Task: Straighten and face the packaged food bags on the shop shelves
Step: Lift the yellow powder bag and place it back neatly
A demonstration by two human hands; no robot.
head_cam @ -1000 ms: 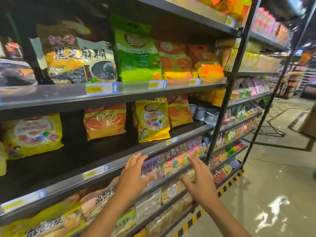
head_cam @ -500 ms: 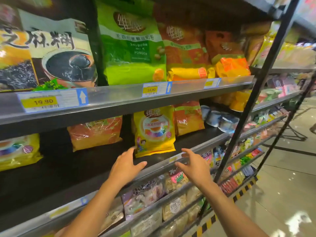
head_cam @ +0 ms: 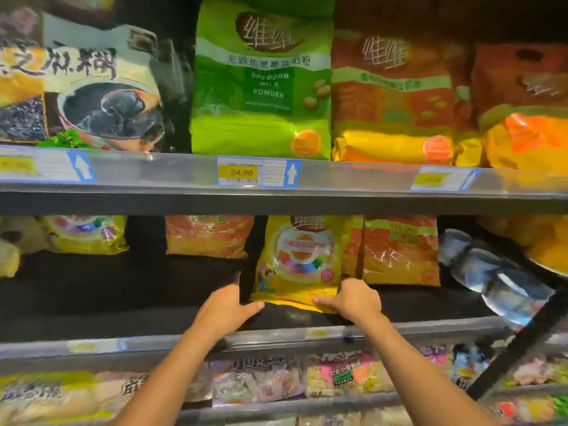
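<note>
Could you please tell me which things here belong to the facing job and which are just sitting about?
Job in hand: yellow bag; left hand and right hand at its bottom corners.
Sitting about: green soybean powder bag; 24.90 price tag; orange bag.

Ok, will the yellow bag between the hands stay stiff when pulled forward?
Probably floppy: the yellow bag is a soft pouch, its bottom edge buckling at the right hand. Glossy film, maybe slippery. Standing upright with the left hand at its other corner, it could tip.

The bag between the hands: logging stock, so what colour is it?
Mostly yellow bag, with a multicoloured ring on its front; head view.
</note>
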